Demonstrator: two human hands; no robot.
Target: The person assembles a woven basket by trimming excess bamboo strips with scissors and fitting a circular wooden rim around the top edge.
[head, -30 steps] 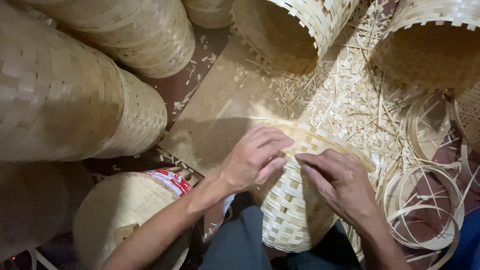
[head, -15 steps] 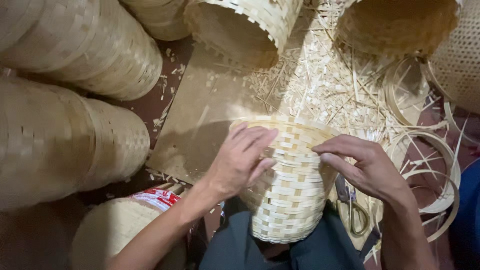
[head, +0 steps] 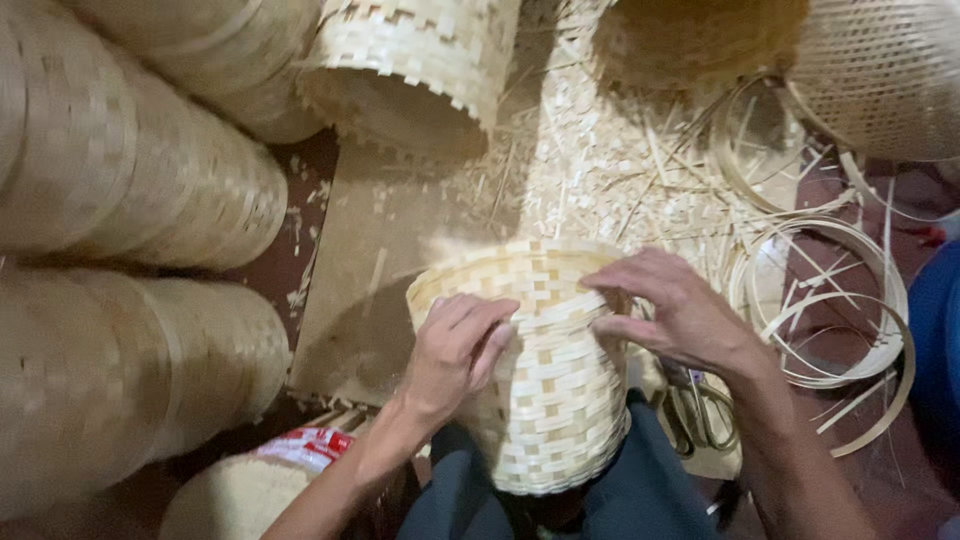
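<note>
- Along the left edge lie large pale woven bamboo cylinders (head: 130, 190), stacked on their sides on the dark floor (head: 300, 250).
- At the bottom left sits a rounded woven basket (head: 235, 495) with a red-and-white printed wrapper (head: 300, 447) draped over it.
- The left hand (head: 455, 350) lies on the near left side of the small pale woven bamboo basket (head: 545, 400), its grip curled with fingers pressed together on the weave below the rim.
- The basket rests in the person's lap, mouth away.
- The right hand (head: 680, 315) pinches the rim on the right, thumb underneath.
- An open-mouthed woven basket (head: 420, 60) lies beyond, amid bamboo offcuts (head: 620, 170).
- Scissors (head: 700, 410) and coiled bamboo strip hoops (head: 830, 300) lie to the right.
</note>
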